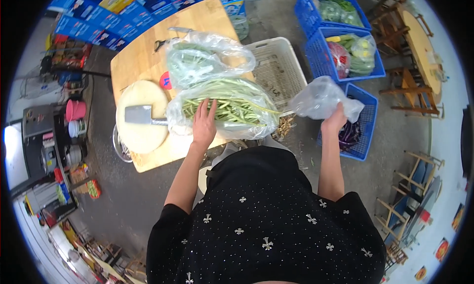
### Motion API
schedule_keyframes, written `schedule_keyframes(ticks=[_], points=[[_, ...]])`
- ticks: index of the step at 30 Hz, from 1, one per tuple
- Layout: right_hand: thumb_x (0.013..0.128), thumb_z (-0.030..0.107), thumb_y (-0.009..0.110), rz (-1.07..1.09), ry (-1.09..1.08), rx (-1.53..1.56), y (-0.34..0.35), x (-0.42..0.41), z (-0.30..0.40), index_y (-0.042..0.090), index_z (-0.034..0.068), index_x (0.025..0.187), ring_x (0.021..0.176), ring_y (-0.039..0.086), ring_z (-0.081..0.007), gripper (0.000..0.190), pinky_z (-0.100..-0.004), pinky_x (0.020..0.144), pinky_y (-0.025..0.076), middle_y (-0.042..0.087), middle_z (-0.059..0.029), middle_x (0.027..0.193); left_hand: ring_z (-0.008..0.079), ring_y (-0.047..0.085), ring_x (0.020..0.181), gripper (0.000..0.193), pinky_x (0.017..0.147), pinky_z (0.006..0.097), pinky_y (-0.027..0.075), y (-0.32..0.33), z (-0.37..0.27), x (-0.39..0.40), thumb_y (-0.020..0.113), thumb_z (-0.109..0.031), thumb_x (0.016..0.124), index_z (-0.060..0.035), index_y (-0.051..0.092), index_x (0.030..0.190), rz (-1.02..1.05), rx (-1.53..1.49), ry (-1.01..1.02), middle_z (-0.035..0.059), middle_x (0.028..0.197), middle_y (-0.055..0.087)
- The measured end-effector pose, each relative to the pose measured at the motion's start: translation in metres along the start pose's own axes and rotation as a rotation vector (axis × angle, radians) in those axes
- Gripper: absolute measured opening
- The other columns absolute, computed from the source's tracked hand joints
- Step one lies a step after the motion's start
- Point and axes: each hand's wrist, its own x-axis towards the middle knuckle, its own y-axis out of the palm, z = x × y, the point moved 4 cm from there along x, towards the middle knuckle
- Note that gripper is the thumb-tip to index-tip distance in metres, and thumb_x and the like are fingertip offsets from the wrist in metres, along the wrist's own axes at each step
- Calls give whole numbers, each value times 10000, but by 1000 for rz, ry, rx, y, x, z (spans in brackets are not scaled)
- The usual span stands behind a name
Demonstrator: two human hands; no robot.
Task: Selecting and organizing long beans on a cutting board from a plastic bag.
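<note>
My left hand [204, 123] rests with fingers spread on long green beans [237, 110], which lie in an opened clear plastic bag [266, 126] on the wooden table [144, 58]. Out to the right, my right hand [335, 118] grips a crumpled clear plastic bag [316, 99], whose contents, if any, I cannot make out. Behind the beans lies another clear bag [196, 62] with green vegetables in it. A cleaver [139, 115] lies flat on the round chopping board [142, 136], its handle pointing towards the bean bag.
Right of the table stands a white plastic crate [292, 62]. Blue crates hold bagged vegetables [364, 56] and eggplants [350, 134]. A knife [180, 29] and black-handled scissors [160, 44] lie at the table's back. Trimmings [285, 126] lie beside the table; blue boxes [107, 15] stand behind it.
</note>
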Motion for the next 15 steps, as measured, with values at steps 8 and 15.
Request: schedule_keyframes(ticks=[8,15], points=[[935,181,698,437,-205,-531,79,37,-38,583,-103,1238,1030,615,-155,431,-328,874,496,645,-137,1234,390,446,1308,675,1111,473,382,-7,2,-4,662,-8,827,-64,430,1458,-34,-101,-91,178,1432,463],[869,248,718,652,-264,-1051,45,3,-112,421,-111,1402,1279,535,-417,709,-413,1086,396,565,-306,1340,401,461,1295,708,1089,478,395,-20,3,-9,682,-47,813,-58,422,1472,39,-102,-3,196,1442,466]])
